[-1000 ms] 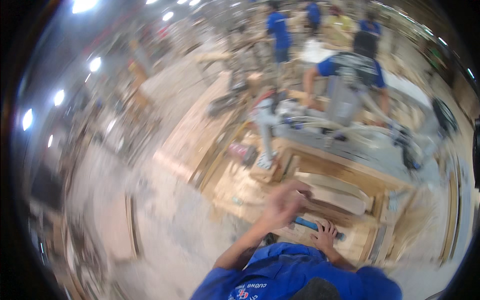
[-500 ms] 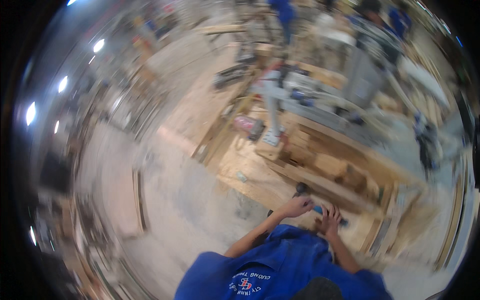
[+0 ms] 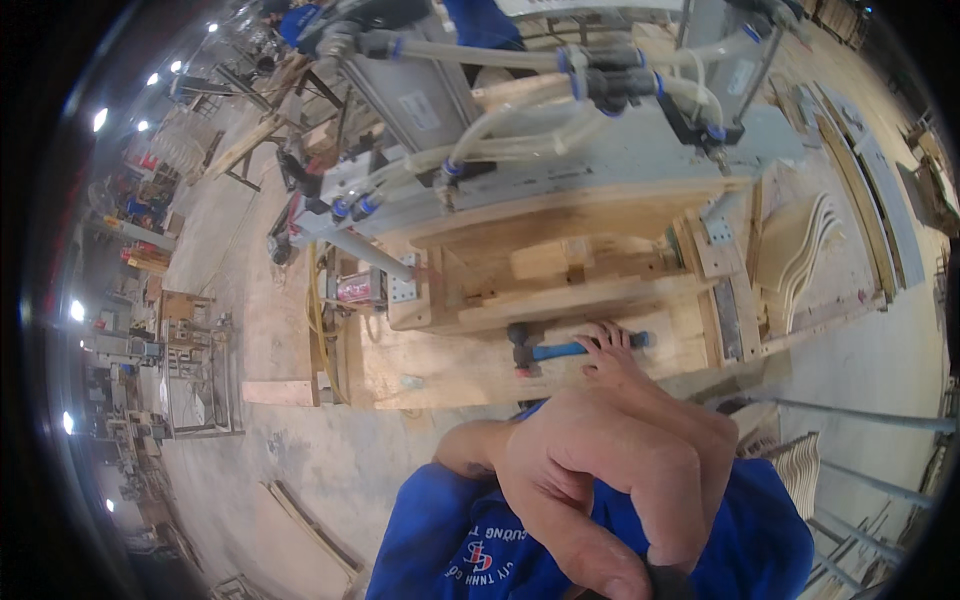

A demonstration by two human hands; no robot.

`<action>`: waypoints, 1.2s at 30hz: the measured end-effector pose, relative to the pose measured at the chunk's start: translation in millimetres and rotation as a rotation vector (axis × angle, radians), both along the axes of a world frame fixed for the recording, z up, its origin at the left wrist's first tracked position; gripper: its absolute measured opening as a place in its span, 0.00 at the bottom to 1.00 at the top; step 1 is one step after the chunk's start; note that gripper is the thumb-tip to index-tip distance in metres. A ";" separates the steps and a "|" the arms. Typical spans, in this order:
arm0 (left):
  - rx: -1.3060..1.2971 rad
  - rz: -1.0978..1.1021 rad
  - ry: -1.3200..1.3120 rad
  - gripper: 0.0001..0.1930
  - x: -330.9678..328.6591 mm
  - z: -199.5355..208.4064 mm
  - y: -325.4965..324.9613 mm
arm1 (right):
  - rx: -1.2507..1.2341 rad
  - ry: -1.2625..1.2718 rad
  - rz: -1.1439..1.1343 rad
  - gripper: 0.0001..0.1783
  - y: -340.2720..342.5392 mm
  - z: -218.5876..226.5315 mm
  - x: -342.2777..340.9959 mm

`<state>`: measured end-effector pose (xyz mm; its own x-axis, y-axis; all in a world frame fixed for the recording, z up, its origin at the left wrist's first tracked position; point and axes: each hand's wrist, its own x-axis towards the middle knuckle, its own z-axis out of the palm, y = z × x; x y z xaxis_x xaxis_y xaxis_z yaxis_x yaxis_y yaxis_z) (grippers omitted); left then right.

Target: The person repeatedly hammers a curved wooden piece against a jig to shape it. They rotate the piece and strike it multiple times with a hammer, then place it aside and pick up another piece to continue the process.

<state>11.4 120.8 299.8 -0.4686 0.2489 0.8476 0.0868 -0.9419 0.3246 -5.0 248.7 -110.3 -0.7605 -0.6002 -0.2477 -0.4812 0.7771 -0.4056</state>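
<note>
Okay, I've got the hammer [image 3: 560, 351] flat on the bench [image 3: 445, 360], just in front of the jig [image 3: 580, 298], head to the left. Right hand [image 3: 612, 362] is on its handle, fingers spread across; can't tell if they grip. Left hand [image 3: 600, 460] is raised close up, fingers curled by a dark part [image 3: 672, 583]; hold unclear.

Small white lamps [image 3: 77, 310] glare at the far left; the counter [image 3: 445, 362] lies brightly lit, straight edges bend, corners fall black.
</note>
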 end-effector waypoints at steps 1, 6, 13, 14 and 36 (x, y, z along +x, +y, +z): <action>-0.161 0.094 -0.036 0.13 0.7 1.1 -3.1 | -0.062 0.051 0.006 0.42 0.3 0.0 1.1; -0.222 0.167 -0.092 0.10 -1.5 2.7 -5.4 | -0.077 0.066 0.012 0.43 5.6 -6.2 5.3; -0.279 0.274 -0.145 0.17 7.9 4.2 25.5 | -0.095 -0.013 0.001 0.38 11.9 -1.5 3.9; -0.413 0.379 -0.111 0.18 10.2 -0.9 16.3 | -0.104 0.034 0.011 0.34 15.2 1.4 0.5; -1.751 0.298 -0.233 0.13 -54.7 -197.8 128.1 | -0.196 0.485 -1.228 0.27 444.9 55.0 -192.8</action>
